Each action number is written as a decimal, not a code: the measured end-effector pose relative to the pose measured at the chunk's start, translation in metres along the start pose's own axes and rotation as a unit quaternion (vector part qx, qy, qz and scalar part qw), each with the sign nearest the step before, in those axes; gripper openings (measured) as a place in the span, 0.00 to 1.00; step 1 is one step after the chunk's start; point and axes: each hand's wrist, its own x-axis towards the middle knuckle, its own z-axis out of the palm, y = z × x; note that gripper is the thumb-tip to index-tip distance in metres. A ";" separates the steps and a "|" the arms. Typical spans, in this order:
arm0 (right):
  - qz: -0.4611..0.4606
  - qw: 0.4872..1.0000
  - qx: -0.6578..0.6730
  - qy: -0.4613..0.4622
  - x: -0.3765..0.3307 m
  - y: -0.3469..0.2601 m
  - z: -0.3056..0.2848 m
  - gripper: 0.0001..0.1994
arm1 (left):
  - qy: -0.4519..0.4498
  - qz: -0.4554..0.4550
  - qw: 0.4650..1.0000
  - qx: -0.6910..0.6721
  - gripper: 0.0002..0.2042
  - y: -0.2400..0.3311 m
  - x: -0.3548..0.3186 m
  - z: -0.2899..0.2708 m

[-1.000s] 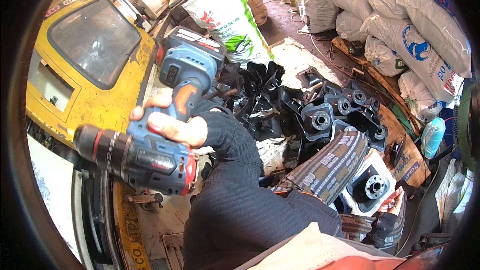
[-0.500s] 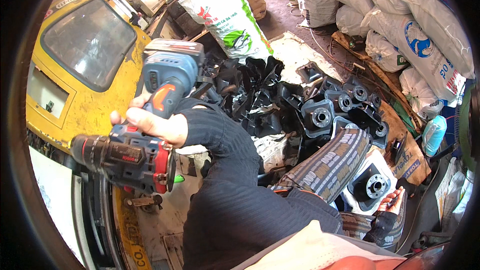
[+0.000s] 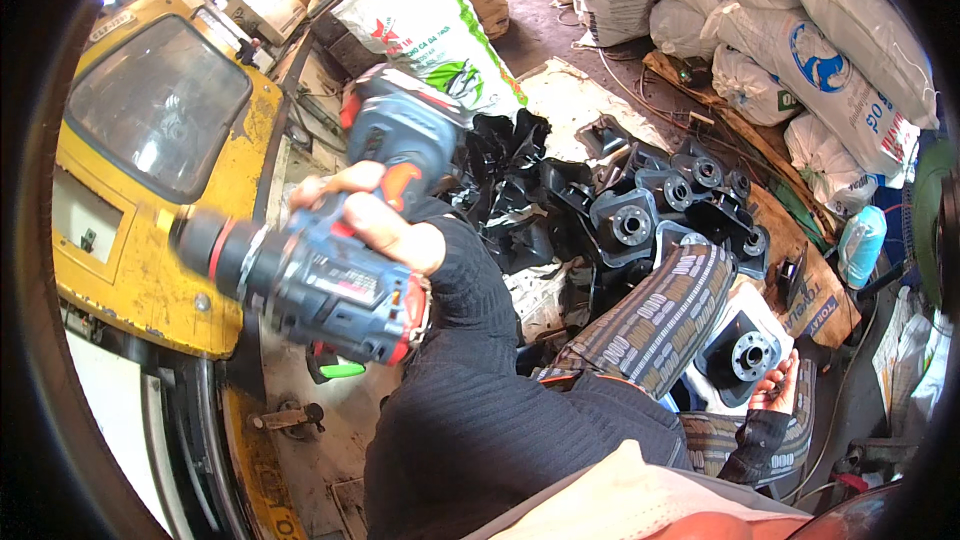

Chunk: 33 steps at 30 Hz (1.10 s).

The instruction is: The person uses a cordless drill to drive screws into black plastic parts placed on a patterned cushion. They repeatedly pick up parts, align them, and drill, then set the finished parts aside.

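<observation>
My left hand (image 3: 385, 225) is closed round the grip of a blue-and-black cordless drill (image 3: 330, 285). The drill is raised at the left, its battery up and its chuck, smeared by motion, facing left. At the lower right my right hand (image 3: 777, 386) has its fingers curled beside a black square-flanged part (image 3: 738, 355) with a round metal hub. Whatever those fingers hold is too small to make out. This part lies on a white backing next to my patterned trouser leg (image 3: 650, 325).
Many similar black parts (image 3: 625, 225) are heaped ahead of me. A yellow machine cab (image 3: 160, 100) stands at the left, with a green-handled tool (image 3: 340, 369) near it. Beyond the heap is a white-green sack (image 3: 430, 30); stacked white sacks (image 3: 830, 70) fill the upper right.
My left hand has carried the drill to the right, its chuck end rising. My right hand has come slightly up, closer to the black part. The whole view has shifted a little.
</observation>
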 end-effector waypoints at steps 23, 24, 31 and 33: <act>0.045 0.998 0.034 -0.038 -0.015 0.062 0.064 0.11 | -0.754 -0.254 0.358 -0.489 0.37 0.087 -0.159 -0.022; 0.076 0.990 0.076 -0.092 -0.006 0.061 0.046 0.11 | -0.753 -0.277 0.341 -0.490 0.37 0.090 -0.163 -0.021; 0.135 0.976 0.145 -0.092 -0.007 0.051 0.027 0.07 | -0.767 -0.362 0.254 -0.465 0.36 0.097 -0.175 -0.021; 0.127 0.977 0.140 -0.100 -0.009 0.047 0.027 0.07 | -0.773 -0.324 0.301 -0.456 0.36 0.098 -0.178 -0.023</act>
